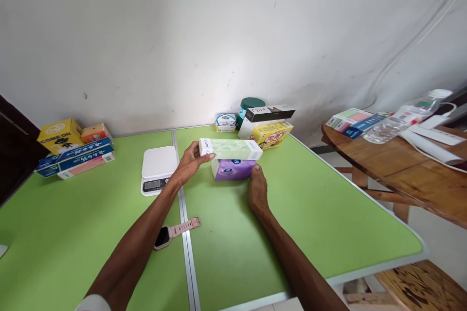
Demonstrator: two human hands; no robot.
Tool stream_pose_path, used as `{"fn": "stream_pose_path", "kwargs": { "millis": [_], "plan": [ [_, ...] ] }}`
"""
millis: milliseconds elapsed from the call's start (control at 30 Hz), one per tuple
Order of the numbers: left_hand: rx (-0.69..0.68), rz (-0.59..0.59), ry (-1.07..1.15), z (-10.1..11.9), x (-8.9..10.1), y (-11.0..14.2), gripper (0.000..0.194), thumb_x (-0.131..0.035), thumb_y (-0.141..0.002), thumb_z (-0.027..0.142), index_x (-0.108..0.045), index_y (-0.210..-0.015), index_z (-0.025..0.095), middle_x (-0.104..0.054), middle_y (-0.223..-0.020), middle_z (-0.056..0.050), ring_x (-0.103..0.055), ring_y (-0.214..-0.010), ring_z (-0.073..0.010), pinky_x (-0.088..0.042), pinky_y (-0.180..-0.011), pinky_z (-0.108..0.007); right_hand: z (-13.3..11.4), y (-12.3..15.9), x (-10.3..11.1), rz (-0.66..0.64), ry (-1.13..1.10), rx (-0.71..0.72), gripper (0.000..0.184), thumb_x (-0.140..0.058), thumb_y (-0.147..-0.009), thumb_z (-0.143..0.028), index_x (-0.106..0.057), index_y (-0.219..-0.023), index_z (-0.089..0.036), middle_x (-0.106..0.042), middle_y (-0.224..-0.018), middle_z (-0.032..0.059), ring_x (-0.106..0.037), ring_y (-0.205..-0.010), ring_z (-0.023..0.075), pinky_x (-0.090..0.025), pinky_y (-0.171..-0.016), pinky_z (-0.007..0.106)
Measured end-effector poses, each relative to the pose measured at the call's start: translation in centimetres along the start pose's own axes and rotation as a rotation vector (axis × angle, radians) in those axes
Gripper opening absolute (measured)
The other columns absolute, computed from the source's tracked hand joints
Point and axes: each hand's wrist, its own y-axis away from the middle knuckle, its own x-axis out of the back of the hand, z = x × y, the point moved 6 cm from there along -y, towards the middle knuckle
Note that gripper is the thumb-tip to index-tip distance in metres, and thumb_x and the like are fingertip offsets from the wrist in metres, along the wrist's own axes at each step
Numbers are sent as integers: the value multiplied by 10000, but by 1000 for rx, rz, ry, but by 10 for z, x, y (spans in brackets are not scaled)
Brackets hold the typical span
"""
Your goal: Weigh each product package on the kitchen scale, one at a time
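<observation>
My left hand (189, 163) grips the left end of a long, pale green and white toothpaste box (231, 148), its thumb along the front edge. The box is level, just over a purple tissue pack (233, 170) and hiding most of its top; whether the two touch I cannot tell. My right hand (259, 189) is closed on the right end of the tissue pack, thumb on the near side and the other fingers mostly hidden. Left of my left hand is a white kitchen scale (159, 163) with nothing on its plate. A pink-strapped smartwatch (163, 237) lies nearer me.
Yellow box (60, 136), orange box (95, 132) and blue toothpaste boxes (85, 154) are stacked at left. By the wall stand a small white-blue pack (225, 122), green-lidded tub (251, 103), black-white box (270, 112) and yellow box (272, 135). A wooden table (394, 170) holds a plastic bottle (404, 119).
</observation>
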Motion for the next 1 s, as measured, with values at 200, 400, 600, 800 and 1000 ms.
{"fn": "stream_pose_path", "kwargs": {
  "millis": [200, 400, 600, 800, 1000],
  "plan": [
    [-26, 109, 0, 18, 23, 19, 672, -963, -764, 569, -658, -1249, 220, -803, -1398, -130, -740, -1331, -343, -551, -1186, -543, 12, -5, 3, 31, 78, 5, 840, -368, -972, -935, -740, -1130, -199, -744, -1223, 161, -668, -1207, 358, -505, -1154, 614],
    [-100, 262, -15, 45, 95, 65, 639, -915, -831, 563, -690, -1312, 208, -804, -1390, -123, -752, -1276, -348, -586, -1107, -513, -30, 7, 7, 123, 235, 276, 795, -393, -1017, -826, -671, -1407, -192, -659, -1423, 228, -592, -1392, 413, -458, -1217, 671],
    [-131, 370, -41, 48, 155, 100, 671, -944, -784, 581, -705, -1279, 198, -808, -1370, -124, -745, -1286, -356, -586, -1107, -478, -103, 52, -71, -176, 90, 477, 686, -477, -1096, -653, -556, -1642, -245, -611, -1617, 201, -558, -1522, 404, -441, -1275, 650],
    [-84, 374, -127, 34, 178, 110, 694, -926, -788, 634, -707, -1291, 208, -808, -1360, -134, -740, -1306, -371, -571, -1163, -536, -103, 64, -169, -440, -146, 157, 764, -454, -1083, -762, -588, -1636, -252, -674, -1588, 177, -605, -1492, 392, -495, -1245, 603],
    [-29, 431, -469, 3, 199, 116, 765, -870, -795, 714, -712, -1381, 249, -723, -1509, -149, -642, -1455, -409, -481, -1261, -599, -59, 70, -180, -439, -98, 187, 746, -480, -1070, -772, -622, -1594, -261, -682, -1571, 165, -598, -1486, 378, -425, -1303, 619]
  ]
}}
